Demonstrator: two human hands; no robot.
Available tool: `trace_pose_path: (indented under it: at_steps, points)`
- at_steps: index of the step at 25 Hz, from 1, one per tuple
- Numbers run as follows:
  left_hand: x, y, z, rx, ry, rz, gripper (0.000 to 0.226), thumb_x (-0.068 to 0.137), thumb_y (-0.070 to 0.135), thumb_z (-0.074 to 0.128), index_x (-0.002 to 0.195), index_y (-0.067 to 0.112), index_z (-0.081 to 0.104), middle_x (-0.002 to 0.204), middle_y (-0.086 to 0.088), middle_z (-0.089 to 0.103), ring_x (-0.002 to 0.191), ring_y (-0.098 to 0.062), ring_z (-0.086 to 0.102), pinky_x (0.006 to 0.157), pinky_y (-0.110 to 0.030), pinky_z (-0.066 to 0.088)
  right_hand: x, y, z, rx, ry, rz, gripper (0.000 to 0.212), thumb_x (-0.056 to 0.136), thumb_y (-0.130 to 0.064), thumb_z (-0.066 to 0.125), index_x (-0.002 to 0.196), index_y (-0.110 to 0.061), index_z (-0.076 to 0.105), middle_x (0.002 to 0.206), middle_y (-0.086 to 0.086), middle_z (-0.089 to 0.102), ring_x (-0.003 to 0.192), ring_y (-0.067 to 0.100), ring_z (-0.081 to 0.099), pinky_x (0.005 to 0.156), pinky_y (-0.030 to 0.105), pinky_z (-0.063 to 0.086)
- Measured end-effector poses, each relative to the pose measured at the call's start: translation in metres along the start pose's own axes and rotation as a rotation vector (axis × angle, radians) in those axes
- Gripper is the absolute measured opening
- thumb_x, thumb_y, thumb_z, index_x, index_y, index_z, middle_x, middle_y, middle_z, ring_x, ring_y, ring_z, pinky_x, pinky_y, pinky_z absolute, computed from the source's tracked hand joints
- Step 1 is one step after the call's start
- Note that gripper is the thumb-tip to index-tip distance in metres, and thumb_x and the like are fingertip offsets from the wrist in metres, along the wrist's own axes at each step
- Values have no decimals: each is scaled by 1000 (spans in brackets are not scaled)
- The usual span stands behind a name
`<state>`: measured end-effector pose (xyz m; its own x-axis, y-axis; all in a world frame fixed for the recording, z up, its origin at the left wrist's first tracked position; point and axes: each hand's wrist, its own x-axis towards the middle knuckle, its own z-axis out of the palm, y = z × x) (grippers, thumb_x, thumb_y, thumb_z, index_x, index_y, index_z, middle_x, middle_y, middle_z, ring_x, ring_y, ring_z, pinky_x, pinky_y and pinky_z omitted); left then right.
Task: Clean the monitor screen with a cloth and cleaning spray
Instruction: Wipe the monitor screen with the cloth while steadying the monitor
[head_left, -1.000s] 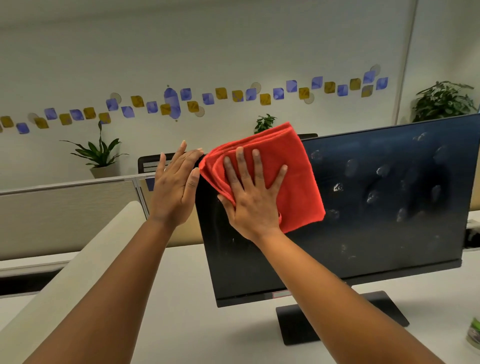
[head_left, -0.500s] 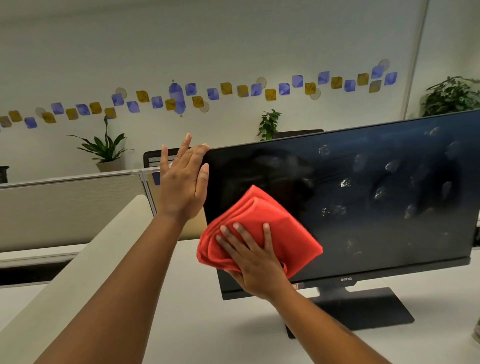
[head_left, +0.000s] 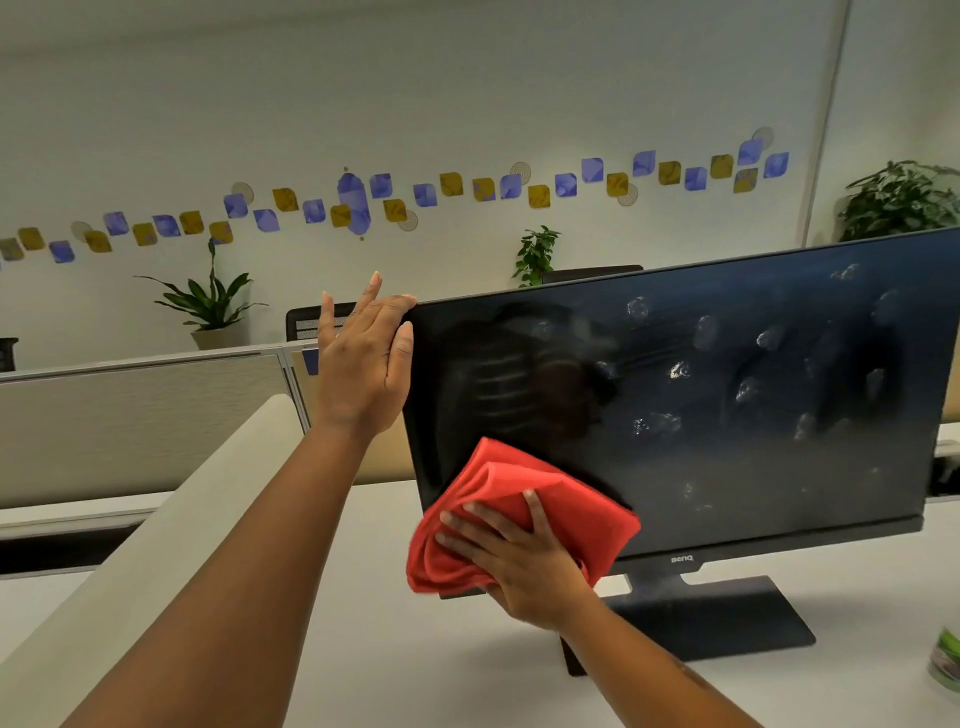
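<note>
A black monitor (head_left: 727, 415) stands on a white desk, its dark screen dotted with several wet spray blotches across the middle and right. My right hand (head_left: 524, 564) presses a folded red cloth (head_left: 519, 509) flat against the screen's lower left corner. My left hand (head_left: 363, 364) braces the monitor's upper left edge, thumb on the front bezel, fingers reaching behind. The left part of the screen looks wiped and shows a dim reflection. A green-and-white container (head_left: 946, 657), possibly the spray, shows only partly at the right edge.
The monitor's flat dark stand (head_left: 727, 618) rests on the white desk (head_left: 363, 649). A beige partition (head_left: 140, 415) runs along the left. Potted plants (head_left: 208, 306) and a black chair back (head_left: 306, 319) sit behind it.
My right hand has drawn the red cloth down the screen's left side, from the top corner to the bottom corner. My left hand has stayed on the upper left edge.
</note>
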<state>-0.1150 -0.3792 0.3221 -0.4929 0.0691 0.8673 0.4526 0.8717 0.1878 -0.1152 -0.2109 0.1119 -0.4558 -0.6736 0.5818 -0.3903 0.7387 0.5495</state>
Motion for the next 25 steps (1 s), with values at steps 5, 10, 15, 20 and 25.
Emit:
trace_pose_path:
  at_steps: [5, 10, 15, 20, 25]
  points:
    - [3, -1, -4, -1, -22, -8, 58, 87, 41, 16, 119, 13, 55, 129, -7, 56, 136, -16, 28, 112, -39, -4, 76, 41, -39, 111, 180, 212, 60, 88, -50, 31, 144, -32, 19, 153, -9, 26, 143, 17, -19, 108, 59, -13]
    - [1, 1, -2, -9, -47, -18, 59, 87, 45, 16, 121, 15, 52, 130, -7, 54, 137, -19, 26, 112, -44, -5, 119, 76, -66, 194, 295, 396, 58, 91, -47, 33, 145, -29, 18, 154, -5, 25, 141, 16, -12, 108, 59, -14]
    - [-3, -2, -1, 8, -29, -29, 59, 87, 46, 17, 123, 14, 51, 131, -8, 54, 137, -17, 24, 112, -45, -3, 100, 55, -52, 189, 254, 358, 65, 90, -50, 34, 146, -25, 13, 156, -4, 19, 143, 15, -11, 109, 58, -14]
    - [-2, -1, -1, 8, -24, -25, 58, 87, 45, 17, 121, 14, 52, 131, -6, 54, 137, -17, 25, 113, -47, -2, 45, 15, -17, 174, 144, 293, 76, 86, -60, 32, 147, -25, 3, 155, -6, -17, 144, 16, -14, 110, 59, -8]
    - [-4, 2, -2, 44, -29, -26, 58, 87, 46, 15, 121, 16, 52, 132, -5, 53, 138, -18, 25, 112, -46, -5, -15, -17, 8, 128, 27, 173, 85, 79, -70, 32, 147, -25, 8, 157, -4, -11, 145, 20, -13, 110, 59, -10]
